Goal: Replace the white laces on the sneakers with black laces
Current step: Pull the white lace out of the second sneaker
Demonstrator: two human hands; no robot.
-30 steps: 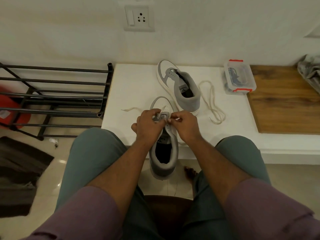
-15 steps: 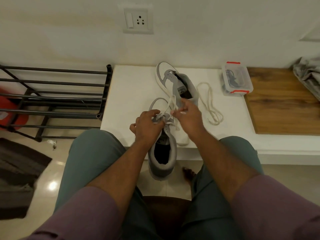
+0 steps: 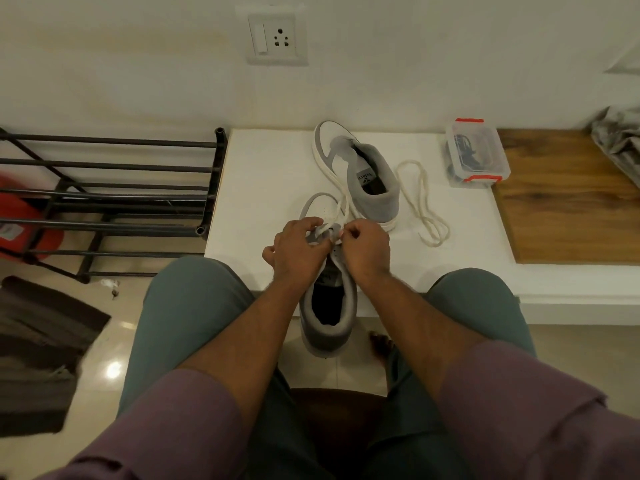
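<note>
Two hands on near sneaker (image 3: pixel 327 296) | right hand (image 3: pixel 363 245) back from far pull, pinching white lace (image 3: pixel 334 220) | left hand (image 3: pixel 299 247) grips eyelets | unlacing mid-way; far sneaker (image 3: pixel 360 174) stripped

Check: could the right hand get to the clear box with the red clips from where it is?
Probably yes. The clear box sits lid-on up and right of the right hand; only the loose white lace lies between. That hand pinches the near sneaker's lace, so it must release first.

Small dark logo print on far sneaker's insole (image 3: pixel 364 175), unreadable.
</note>
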